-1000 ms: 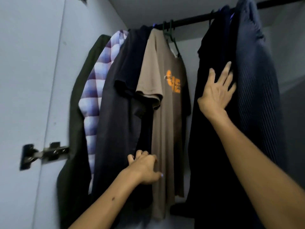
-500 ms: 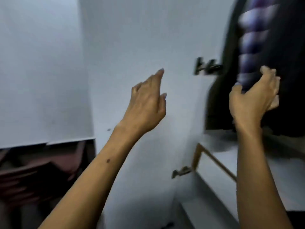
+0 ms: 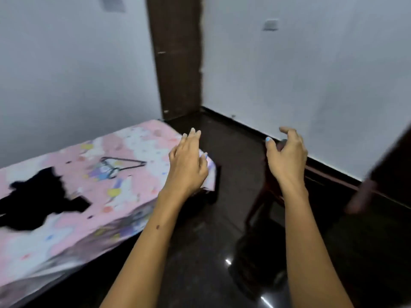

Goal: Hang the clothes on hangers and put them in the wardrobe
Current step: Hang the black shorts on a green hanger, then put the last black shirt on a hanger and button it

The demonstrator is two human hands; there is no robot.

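Overall, white walls (image 3: 66, 70) fill the upper half of the view, split at twelve o'clock by a dark brown door (image 3: 178, 58) that reaches down to a glossy black floor (image 3: 200, 252). A small wall switch (image 3: 270, 25) sits at about one o'clock. From eight to ten o'clock lies a bed (image 3: 124, 196) covered with a pink patterned sheet, its near corner at the centre of the view. A black garment (image 3: 37, 201) lies crumpled on the sheet at nine o'clock, blurred, so its type cannot be told. At ten o'clock from the centre, well apart from the garment, a dark wire hanger (image 3: 121, 166) lies flat on the sheet. A reddish-brown wooden chair (image 3: 266, 196) stands on the floor at four o'clock, partly hidden by the right forearm. A dark blurred edge crosses the frame at three o'clock; what it belongs to cannot be told.

Both bare forearms rise from six o'clock. The left hand (image 3: 189, 165) is raised above the bed corner, fingers nearly straight and together, holding nothing. The right hand (image 3: 287, 156) is raised in front of the chair, fingers loosely curled and spread, thumb out, holding nothing. Neither hand touches the hanger or the garment.
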